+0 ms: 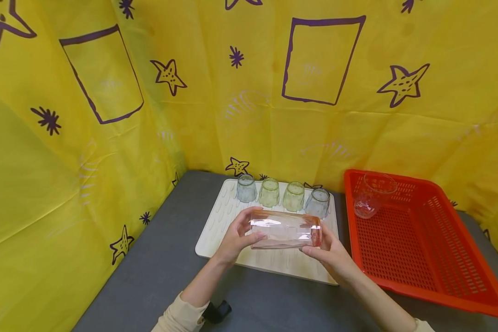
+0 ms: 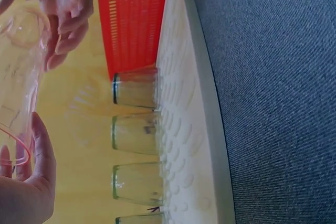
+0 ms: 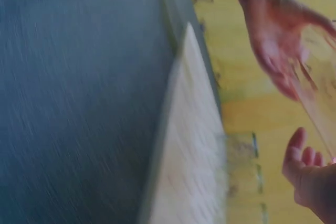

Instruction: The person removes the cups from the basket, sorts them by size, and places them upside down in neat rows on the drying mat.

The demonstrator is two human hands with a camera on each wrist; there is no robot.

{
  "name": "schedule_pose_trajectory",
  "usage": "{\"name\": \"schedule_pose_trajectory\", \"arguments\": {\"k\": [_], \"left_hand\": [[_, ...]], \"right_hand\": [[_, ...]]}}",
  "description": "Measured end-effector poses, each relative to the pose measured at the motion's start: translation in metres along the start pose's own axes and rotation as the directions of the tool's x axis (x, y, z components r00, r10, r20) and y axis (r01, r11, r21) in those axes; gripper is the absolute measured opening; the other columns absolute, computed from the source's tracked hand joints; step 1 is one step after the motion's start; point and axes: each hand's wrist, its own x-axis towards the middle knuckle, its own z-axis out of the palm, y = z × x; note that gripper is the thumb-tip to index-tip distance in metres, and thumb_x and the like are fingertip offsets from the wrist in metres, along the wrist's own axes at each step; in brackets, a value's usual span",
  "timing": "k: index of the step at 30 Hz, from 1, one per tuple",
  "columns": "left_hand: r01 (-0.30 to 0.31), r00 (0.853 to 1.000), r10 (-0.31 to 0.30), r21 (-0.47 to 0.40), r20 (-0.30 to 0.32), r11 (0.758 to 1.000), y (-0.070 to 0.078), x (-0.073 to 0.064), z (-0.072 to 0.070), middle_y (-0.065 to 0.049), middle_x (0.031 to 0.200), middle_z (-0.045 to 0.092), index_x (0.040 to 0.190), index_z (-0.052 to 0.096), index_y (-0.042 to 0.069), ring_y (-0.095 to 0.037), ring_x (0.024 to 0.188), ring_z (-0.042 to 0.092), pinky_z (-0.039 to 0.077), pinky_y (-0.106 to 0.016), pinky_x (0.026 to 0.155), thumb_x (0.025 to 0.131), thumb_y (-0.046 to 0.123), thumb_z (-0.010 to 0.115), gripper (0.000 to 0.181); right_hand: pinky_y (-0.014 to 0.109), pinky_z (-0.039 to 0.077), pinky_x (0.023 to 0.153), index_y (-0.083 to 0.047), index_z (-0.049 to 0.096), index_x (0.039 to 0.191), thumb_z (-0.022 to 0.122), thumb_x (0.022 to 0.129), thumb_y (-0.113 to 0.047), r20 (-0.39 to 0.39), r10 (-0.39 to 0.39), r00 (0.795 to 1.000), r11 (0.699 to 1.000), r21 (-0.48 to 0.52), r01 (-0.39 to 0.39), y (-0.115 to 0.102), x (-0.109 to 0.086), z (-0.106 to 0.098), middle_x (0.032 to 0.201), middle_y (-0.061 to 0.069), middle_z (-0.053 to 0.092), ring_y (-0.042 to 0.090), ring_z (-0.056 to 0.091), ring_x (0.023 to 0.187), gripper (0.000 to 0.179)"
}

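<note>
A clear pinkish drinking glass (image 1: pixel 282 230) lies sideways in the air between both hands, over the white draining tray (image 1: pixel 216 237). My left hand (image 1: pixel 237 235) grips its rim end, with the thumb across the near side. At the thicker base end, my right hand (image 1: pixel 334 258) holds it, thumb low and fingers behind. The left wrist view shows the left fingers partly through the glass wall. Behind the held glass, several tumblers stand mouth down in a row along the tray's far side, among them a bluish one (image 1: pixel 246 189) and a green one (image 1: pixel 293 197).
To the right of the tray sits a red perforated basket (image 1: pixel 429 299), a clear glass (image 1: pixel 366 206) leaning in its far left corner. Yellow cloth (image 1: pixel 249 124) with purple drawings walls the back and left of the dark grey table (image 1: pixel 141 281).
</note>
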Motion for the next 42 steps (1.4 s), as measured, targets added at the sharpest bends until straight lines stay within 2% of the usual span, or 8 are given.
{"name": "schedule_pose_trajectory", "arguments": {"k": [4, 8, 23, 28, 31, 34, 37, 42], "left_hand": [[0.005, 1.000, -0.006, -0.042, -0.017, 0.999, -0.001, -0.002, 0.002, -0.012, 0.127, 0.057, 0.138, 0.044, 0.003, -0.032, 0.113, 0.051, 0.046, -0.038, 0.087, 0.082, 0.021, 0.074, 0.066], [0.015, 1.000, -0.016, -0.043, -0.016, 0.999, -0.002, -0.004, 0.003, -0.013, 0.127, 0.056, 0.139, 0.043, 0.003, -0.032, 0.114, 0.051, 0.045, -0.039, 0.088, 0.082, 0.023, 0.074, 0.067], [0.093, 0.996, -0.093, 0.016, -0.005, 0.996, -0.006, -0.003, -0.014, -0.014, 0.137, 0.051, 0.143, 0.040, 0.009, -0.030, 0.124, 0.049, 0.043, -0.036, 0.097, 0.089, 0.015, 0.067, 0.061], [0.116, 0.986, -0.099, 0.124, -0.131, 0.986, -0.009, 0.002, -0.035, -0.018, 0.137, 0.050, 0.142, 0.042, 0.004, -0.030, 0.124, 0.051, 0.044, -0.040, 0.100, 0.095, 0.012, 0.060, 0.051], [0.133, 0.957, -0.088, 0.149, -0.277, 0.980, -0.011, 0.006, -0.051, -0.022, 0.135, 0.052, 0.138, 0.047, 0.000, -0.033, 0.122, 0.053, 0.044, -0.046, 0.100, 0.099, 0.018, 0.056, 0.044], [0.183, 0.902, -0.083, 0.202, -0.424, 0.962, -0.014, 0.007, -0.070, -0.020, 0.131, 0.056, 0.133, 0.054, 0.001, -0.032, 0.119, 0.054, 0.043, -0.047, 0.100, 0.099, 0.023, 0.058, 0.041], [0.287, 0.851, -0.104, 0.289, -0.515, 0.913, -0.018, 0.005, -0.088, -0.017, 0.129, 0.058, 0.130, 0.056, 0.003, -0.030, 0.121, 0.054, 0.042, -0.046, 0.101, 0.096, 0.025, 0.062, 0.041], [0.423, 0.828, -0.159, 0.413, -0.538, 0.806, -0.024, -0.001, -0.106, -0.020, 0.133, 0.054, 0.132, 0.053, 0.000, -0.035, 0.124, 0.050, 0.039, -0.049, 0.103, 0.095, 0.029, 0.063, 0.048]], "right_hand": [[0.037, 0.046, 0.099, -0.013, 0.031, 0.143, 0.051, 0.097, -0.004, 0.032, 0.042, 0.999, 0.973, 0.226, -0.048, 0.004, 0.000, 0.007, 0.133, 0.005, 0.049, 0.020, 0.053, 0.118, 0.050], [0.038, 0.045, 0.100, -0.019, 0.040, 0.136, 0.047, 0.099, -0.006, 0.032, 0.047, 0.998, 0.951, 0.306, -0.054, 0.007, 0.000, 0.010, 0.132, 0.001, 0.052, 0.019, 0.052, 0.118, 0.040], [0.040, 0.046, 0.099, -0.016, 0.032, 0.142, 0.046, 0.099, -0.008, -0.068, 0.054, 0.996, 0.939, 0.342, -0.027, 0.018, 0.023, 0.022, 0.132, 0.003, 0.048, 0.019, 0.053, 0.118, 0.046], [0.042, 0.051, 0.092, -0.009, 0.022, 0.153, 0.056, 0.094, -0.008, -0.188, 0.084, 0.979, 0.967, 0.253, -0.035, 0.014, 0.046, 0.033, 0.143, 0.015, 0.038, 0.019, 0.059, 0.111, 0.068], [0.041, 0.053, 0.087, -0.006, 0.027, 0.151, 0.062, 0.090, -0.005, -0.248, 0.083, 0.965, 0.978, 0.204, -0.031, 0.015, 0.062, 0.040, 0.137, 0.020, 0.043, 0.018, 0.063, 0.101, 0.070], [0.038, 0.055, 0.084, -0.004, 0.036, 0.144, 0.068, 0.087, -0.003, -0.292, 0.079, 0.953, 0.991, 0.130, -0.042, 0.019, 0.075, 0.046, 0.123, 0.019, 0.053, 0.018, 0.064, 0.096, 0.066], [0.035, 0.054, 0.085, -0.006, 0.044, 0.139, 0.075, 0.083, -0.008, -0.322, 0.064, 0.944, 0.997, -0.024, -0.076, 0.025, 0.087, 0.052, 0.119, 0.014, 0.057, 0.019, 0.059, 0.104, 0.065], [0.039, 0.048, 0.084, -0.014, 0.052, 0.136, 0.084, 0.074, -0.028, -0.344, 0.000, 0.939, 0.927, -0.353, -0.129, 0.031, 0.104, 0.061, 0.123, 0.006, 0.059, 0.024, 0.052, 0.114, 0.071]]}}
